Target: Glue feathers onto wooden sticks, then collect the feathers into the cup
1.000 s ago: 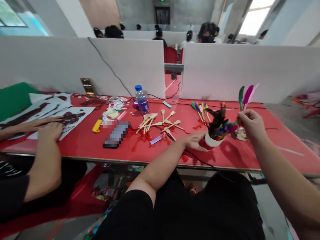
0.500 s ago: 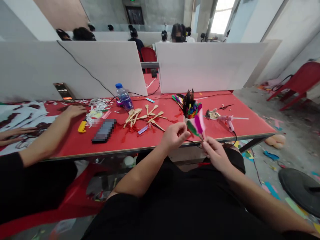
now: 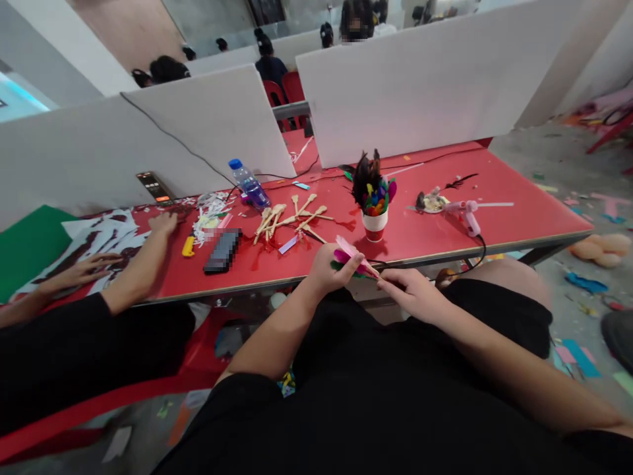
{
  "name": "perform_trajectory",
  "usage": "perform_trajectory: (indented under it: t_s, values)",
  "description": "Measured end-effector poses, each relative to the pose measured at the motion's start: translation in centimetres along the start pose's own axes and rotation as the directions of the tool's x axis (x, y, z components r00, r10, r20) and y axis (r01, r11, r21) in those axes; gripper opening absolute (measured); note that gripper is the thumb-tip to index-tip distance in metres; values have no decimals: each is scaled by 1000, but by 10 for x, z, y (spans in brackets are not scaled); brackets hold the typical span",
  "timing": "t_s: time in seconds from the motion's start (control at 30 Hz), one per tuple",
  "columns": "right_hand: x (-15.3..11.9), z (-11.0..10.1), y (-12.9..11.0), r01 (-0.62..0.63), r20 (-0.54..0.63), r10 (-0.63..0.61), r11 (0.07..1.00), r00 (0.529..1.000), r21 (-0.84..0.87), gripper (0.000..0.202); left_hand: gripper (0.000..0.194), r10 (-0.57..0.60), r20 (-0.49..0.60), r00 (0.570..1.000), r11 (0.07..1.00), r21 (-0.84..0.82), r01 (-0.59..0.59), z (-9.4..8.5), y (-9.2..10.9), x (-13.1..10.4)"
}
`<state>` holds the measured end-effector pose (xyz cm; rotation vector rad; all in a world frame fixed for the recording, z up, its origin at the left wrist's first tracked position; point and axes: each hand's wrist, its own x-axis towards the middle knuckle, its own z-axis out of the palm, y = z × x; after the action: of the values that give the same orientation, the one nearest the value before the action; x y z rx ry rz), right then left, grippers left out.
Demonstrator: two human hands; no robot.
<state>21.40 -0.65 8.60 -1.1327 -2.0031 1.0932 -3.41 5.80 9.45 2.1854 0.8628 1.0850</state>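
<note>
Pink, magenta and green feathers (image 3: pixel 352 254) lie sideways between my two hands, just off the table's front edge. My left hand (image 3: pixel 332 269) is closed around their coloured vanes, thumb on top. At the quill ends, my right hand (image 3: pixel 408 290) pinches the stems between thumb and fingers. Beyond them stands a white and red paper cup (image 3: pixel 374 227), packed with dark, tall feathers and short multicoloured ones. Left of my hands, several pale wooden sticks with flared ends (image 3: pixel 297 218) lie in a loose pile with red threads.
On the red table (image 3: pixel 524 227), a pink glue gun (image 3: pixel 465 214) lies right, beside a small dish (image 3: pixel 431 201). A bottle (image 3: pixel 248 183), a dark phone (image 3: pixel 223 251) and a yellow cutter (image 3: pixel 188 246) are left. A co-worker's hands (image 3: pixel 93 267) rest over painted paper. White boards (image 3: pixel 425 92) stand behind.
The feathers have tipped from upright to nearly level, pointing left. My left hand has closed over their vanes, and my right hand still grips the stems. The camera view has tilted.
</note>
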Motion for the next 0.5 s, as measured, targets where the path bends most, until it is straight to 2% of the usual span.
perform_trajectory:
  t_s: [0.23,0.33,0.5]
  values:
    - [-10,-7,36,-59,37,57,995,998,84,46,66,-37,154,987,998,54,29,12,0,2]
    - [-13,-4,40,-91,30,89,991,996,94,45,69,6,186,983,995,100,-25,15,0,-1]
    - [-15,4,36,-100,-21,100,995,995,7,39,67,129,191,973,980,127,-154,17,-3,-11]
